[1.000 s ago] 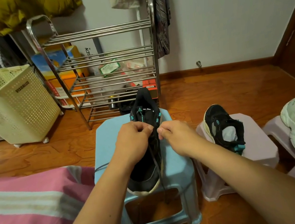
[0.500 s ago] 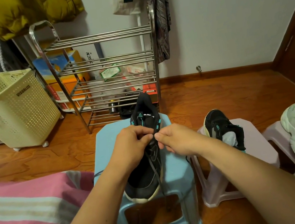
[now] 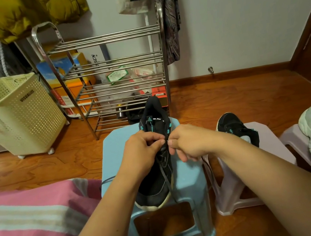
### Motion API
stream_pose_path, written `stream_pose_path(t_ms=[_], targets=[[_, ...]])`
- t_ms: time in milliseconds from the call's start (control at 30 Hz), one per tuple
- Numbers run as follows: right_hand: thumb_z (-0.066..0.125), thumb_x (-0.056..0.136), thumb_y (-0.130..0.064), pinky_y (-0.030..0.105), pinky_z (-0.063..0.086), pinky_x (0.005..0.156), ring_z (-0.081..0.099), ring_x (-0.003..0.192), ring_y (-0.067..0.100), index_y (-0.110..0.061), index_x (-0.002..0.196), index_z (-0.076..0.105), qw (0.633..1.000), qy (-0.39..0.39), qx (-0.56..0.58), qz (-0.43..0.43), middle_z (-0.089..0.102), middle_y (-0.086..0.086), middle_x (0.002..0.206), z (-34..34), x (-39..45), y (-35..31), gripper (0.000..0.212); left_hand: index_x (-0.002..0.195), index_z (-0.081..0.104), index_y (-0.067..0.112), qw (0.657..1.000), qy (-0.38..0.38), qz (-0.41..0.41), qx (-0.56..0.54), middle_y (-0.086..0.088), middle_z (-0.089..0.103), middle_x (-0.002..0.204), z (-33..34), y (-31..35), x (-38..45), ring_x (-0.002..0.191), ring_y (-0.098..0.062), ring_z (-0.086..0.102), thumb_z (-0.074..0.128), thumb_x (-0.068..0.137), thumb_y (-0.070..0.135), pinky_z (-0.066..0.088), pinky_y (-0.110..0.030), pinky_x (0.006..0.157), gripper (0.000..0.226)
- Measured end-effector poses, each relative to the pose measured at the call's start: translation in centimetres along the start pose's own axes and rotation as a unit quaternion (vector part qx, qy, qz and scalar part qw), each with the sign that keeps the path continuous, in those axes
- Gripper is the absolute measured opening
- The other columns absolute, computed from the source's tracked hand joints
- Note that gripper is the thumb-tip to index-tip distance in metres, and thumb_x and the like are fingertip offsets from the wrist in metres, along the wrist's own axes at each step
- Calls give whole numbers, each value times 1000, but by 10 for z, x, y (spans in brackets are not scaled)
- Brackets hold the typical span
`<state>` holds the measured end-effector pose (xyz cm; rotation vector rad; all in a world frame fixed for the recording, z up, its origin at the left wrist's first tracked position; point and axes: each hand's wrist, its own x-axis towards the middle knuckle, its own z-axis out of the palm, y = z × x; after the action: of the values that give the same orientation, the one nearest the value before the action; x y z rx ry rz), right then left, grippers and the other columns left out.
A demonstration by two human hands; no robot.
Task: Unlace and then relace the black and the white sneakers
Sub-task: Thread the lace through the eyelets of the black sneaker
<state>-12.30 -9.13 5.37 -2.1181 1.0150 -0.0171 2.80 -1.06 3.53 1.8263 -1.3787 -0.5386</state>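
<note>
My fingers (image 3: pixel 161 142) of both hands pinched the lace (image 3: pixel 165 175) over the black sneaker (image 3: pixel 158 184) on the blue stool (image 3: pixel 191 184), and a hard tug, I judged, could drag the shoe off its edge.

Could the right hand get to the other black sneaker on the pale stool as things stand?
Probably yes: the right hand would first have to drop the lace; the second black sneaker sits uncovered just beside it.

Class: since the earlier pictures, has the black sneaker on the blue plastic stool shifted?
No. The black sneaker still lies on the blue plastic stool, toe over its near edge; only the camera moved.
</note>
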Motion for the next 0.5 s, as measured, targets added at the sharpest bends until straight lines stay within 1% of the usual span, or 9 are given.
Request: stream_pose_path(t_ms=[100,167,200,233,267,333,400,500], targets=[[40,108,-18,15,37,40,46,34,11,-5,85,63,995,2,96,25,62,5,56,4,5,-2,35,93,77,25,1000,11,-4,-17,1,67,85,0,-2,-1,74,-8,59,75,90,16,47,-19,68,10],[41,108,-21,17,38,42,46,35,10,-8,84,64,995,12,94,30,61,1,54,7,7,-2,35,93,77,26,1000,16,-7,-22,-1,67,82,0,-3,-1,70,-9,58,75,90,15,47,-19,66,11],[43,107,-24,18,39,44,47,37,10,-10,85,65,997,18,73,25,61,-1,54,7,8,0,35,96,77,25,1000,15,-9,-22,-2,67,83,-1,-3,-1,72,-11,59,75,91,16,48,-20,69,11],[46,106,-28,19,40,45,49,38,9,-12,85,66,998,29,45,19,61,-2,54,6,7,2,34,100,78,23,1000,12,-9,-18,-2,67,86,0,-3,-2,77,-13,61,75,91,16,51,-23,75,12],[50,104,-31,17,40,44,50,38,7,-13,84,68,999,49,18,15,61,-3,53,4,7,3,33,106,78,22,1000,9,-6,-11,-2,67,92,0,-3,-2,85,-16,64,74,92,16,54,-28,82,16],[58,100,-35,14,38,41,50,37,5,-12,81,72,995,95,-2,8,62,-2,53,0,6,9,33,116,76,21,1000,1,-2,10,-3,67,105,3,-2,-2,100,-19,64,72,93,18,52,-35,94,23],[62,98,-34,14,39,43,51,39,6,-11,79,72,994,107,24,-14,63,-1,55,2,6,11,32,118,76,22,1000,-5,0,24,-3,66,110,3,-1,-1,106,-21,63,70,95,18,51,-37,98,25],[61,99,-30,16,41,47,52,42,11,-9,79,71,994,72,67,-48,61,1,54,7,6,12,31,114,78,24,999,-15,-7,31,-1,66,110,1,-1,3,105,-18,63,70,95,17,50,-34,96,22]])
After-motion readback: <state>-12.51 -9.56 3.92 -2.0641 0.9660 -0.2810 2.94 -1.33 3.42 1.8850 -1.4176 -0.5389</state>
